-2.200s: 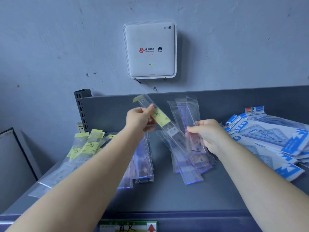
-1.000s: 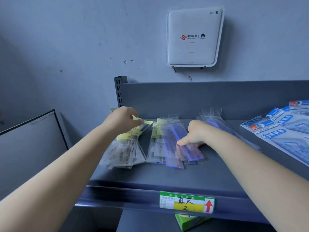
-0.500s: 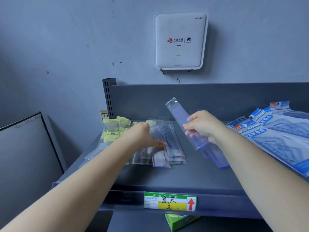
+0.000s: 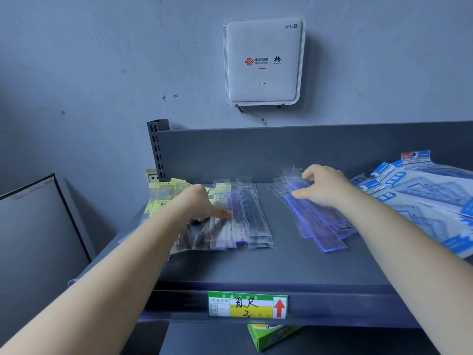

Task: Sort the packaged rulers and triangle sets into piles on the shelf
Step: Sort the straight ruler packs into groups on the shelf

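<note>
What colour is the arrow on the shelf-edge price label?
Red, pointing up, on the label's right end; clearest in the head view.

Bare shelf (image 4: pixel 279 267) lane at six o'clock between ruler piles (image 4: pixel 245 221), triangle sets (image 4: pixel 422 198) crowding three o'clock.

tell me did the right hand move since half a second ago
Yes. The right hand has come down: then it held a ruler pack up against the shelf back panel, now it rests on the right-hand ruler pile.
</note>
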{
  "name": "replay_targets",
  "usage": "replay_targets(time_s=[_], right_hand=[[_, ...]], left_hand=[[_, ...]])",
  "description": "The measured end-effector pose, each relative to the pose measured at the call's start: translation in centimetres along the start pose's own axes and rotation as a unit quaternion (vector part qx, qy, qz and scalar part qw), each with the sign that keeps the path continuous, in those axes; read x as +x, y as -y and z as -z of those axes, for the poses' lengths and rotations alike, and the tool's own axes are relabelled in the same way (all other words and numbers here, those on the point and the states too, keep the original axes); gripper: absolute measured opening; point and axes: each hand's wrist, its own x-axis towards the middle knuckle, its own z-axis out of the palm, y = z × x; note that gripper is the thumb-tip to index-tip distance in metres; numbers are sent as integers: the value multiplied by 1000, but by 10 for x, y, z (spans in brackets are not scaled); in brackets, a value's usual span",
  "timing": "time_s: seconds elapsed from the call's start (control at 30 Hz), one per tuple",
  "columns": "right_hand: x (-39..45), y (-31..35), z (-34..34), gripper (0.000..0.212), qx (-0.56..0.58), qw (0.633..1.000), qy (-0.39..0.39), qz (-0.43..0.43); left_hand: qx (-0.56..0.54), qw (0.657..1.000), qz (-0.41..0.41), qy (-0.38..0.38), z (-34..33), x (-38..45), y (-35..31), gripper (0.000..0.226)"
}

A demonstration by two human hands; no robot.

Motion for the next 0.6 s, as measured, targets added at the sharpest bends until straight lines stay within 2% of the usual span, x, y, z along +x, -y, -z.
replay_targets(time_s=[0.1, 0.23, 0.37, 0.4, 0.5, 0.57, 0.6], right_hand=[[-1, 14, -8, 47, 112, 992, 29, 43], [-7, 43, -23, 43, 162, 979, 104, 69], [-12, 61, -34, 42, 221, 962, 151, 61], [-14, 65, -35, 35, 233, 958, 159, 59], [-16, 71, -40, 18, 314, 927, 194, 60], [-19, 72, -42, 15, 342, 915, 201, 66], [-19, 70, -42, 17, 356, 911, 197, 66]], left_hand=[[-3, 1000, 10, -1, 1, -1, 2, 52], [-47, 999, 19, 3, 2, -2, 4, 45], [-121, 991, 5, -51, 9, -6, 10, 35], [-159, 985, -2, -66, 10, -7, 11, 32], [-355, 933, -32, -56, 13, -15, 7, 23], [-470, 881, -52, -20, 12, -21, -2, 24], [-497, 865, -61, -11, 11, -23, -8, 26]])
